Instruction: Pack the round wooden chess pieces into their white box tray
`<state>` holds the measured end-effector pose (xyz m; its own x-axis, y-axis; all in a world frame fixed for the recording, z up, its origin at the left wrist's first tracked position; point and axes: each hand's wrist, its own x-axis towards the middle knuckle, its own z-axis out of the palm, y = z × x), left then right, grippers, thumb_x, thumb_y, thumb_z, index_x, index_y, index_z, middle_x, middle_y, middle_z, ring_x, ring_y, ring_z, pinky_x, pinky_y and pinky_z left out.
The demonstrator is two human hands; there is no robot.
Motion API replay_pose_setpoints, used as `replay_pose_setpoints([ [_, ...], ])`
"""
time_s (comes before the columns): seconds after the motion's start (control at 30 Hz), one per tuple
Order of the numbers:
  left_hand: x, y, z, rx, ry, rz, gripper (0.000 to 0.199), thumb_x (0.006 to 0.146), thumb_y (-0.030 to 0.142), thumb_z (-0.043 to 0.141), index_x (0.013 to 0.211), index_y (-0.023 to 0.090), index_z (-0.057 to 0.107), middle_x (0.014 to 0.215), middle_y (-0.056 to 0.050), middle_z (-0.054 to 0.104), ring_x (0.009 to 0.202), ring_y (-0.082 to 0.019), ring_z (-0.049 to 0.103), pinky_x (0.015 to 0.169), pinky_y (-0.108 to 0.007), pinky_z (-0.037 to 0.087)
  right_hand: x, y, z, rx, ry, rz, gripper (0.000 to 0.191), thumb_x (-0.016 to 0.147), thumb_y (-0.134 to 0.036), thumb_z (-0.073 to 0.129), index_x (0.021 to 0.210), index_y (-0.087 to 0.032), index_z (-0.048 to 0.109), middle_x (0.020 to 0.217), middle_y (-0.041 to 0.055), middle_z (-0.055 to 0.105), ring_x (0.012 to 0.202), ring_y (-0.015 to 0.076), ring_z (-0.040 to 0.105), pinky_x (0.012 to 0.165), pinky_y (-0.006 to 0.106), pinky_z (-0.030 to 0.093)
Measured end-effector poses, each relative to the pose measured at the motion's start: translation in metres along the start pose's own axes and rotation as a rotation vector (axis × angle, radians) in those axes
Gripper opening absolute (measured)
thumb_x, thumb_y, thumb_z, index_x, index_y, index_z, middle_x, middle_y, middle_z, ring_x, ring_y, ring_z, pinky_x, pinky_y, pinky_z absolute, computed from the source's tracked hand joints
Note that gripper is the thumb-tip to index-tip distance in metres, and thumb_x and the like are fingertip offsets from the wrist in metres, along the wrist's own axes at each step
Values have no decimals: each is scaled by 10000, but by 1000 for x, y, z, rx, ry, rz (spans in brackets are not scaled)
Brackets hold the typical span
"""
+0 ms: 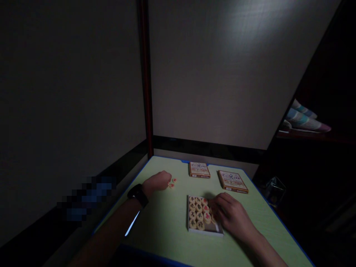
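An open tray point(205, 233) on the green table holds several round wooden pieces point(199, 216) with black or red characters, set in columns. Over its right side is my right hand point(229, 213), fingers bent down and pressed together at the pieces; what they hold, if anything, is hidden. Farther back on the left, my left hand point(160, 180), with a dark watch on the wrist, is closed on the table. Beside its knuckles lie a few loose red-marked pieces point(172, 185). Whether it grips a piece cannot be made out.
Two flat printed boxes lie toward the back, one point(199, 169) at the middle and one point(233, 181) on the right. The green table point(155, 226) has a blue rim and meets grey walls. Striped cloth point(303, 116) rests on a shelf at the right.
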<state>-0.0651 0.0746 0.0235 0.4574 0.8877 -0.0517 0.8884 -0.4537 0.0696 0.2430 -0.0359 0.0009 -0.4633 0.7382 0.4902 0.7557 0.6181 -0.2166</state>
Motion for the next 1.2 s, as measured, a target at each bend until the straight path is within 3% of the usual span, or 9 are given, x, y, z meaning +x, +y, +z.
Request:
replay_pose_setpoints([
  [0.13, 1, -4, 1, -11, -7, 2, 237, 768, 49, 491, 840, 149, 694, 891, -123, 722, 834, -224, 686, 682, -271, 471, 0, -1, 0, -5, -20, 13, 214, 890, -105, 457, 868, -172, 659, 819, 78, 634, 768, 193, 588, 682, 293, 466],
  [0.3, 3, -2, -7, -15, 20, -1, 208, 782, 83, 515, 844, 146, 704, 921, -128, 722, 902, -232, 678, 771, -286, 483, 0, -1, 0, -4, -5, 12, 198, 874, -97, 474, 834, -180, 649, 805, 70, 631, 748, 188, 586, 667, 290, 457],
  [0.57, 26, 27, -12, 0, 50, -81, 157, 843, 201, 569, 883, 131, 704, 949, -149, 720, 927, -247, 682, 795, -293, 506, 0, -1, 0, -18, -1, 9, 199, 873, -86, 466, 832, -178, 638, 805, 70, 629, 753, 186, 582, 671, 283, 454],
  [0.87, 29, 40, -10, 44, 36, -89, 244, 745, 19, 527, 887, 104, 706, 949, -178, 711, 943, -260, 677, 825, -308, 501, 1, -1, -1, -28, 37, 32, 197, 842, -79, 470, 815, -185, 634, 796, 59, 631, 740, 181, 571, 665, 279, 441],
  [1.03, 26, 32, -17, 10, 106, -73, 255, 779, 56, 495, 905, 132, 703, 945, -146, 717, 935, -242, 664, 823, -302, 484, -1, 0, -1, -25, 57, 57, 204, 872, -108, 459, 816, -188, 638, 808, 67, 638, 739, 181, 578, 669, 279, 448],
  [1.2, 10, 7, -21, -12, 111, -27, 239, 742, 68, 538, 875, 155, 716, 937, -110, 731, 922, -228, 665, 806, -278, 476, -1, 3, 0, 25, 71, 60, 215, 878, -118, 452, 845, -178, 656, 815, 72, 649, 755, 187, 596, 685, 287, 464],
])
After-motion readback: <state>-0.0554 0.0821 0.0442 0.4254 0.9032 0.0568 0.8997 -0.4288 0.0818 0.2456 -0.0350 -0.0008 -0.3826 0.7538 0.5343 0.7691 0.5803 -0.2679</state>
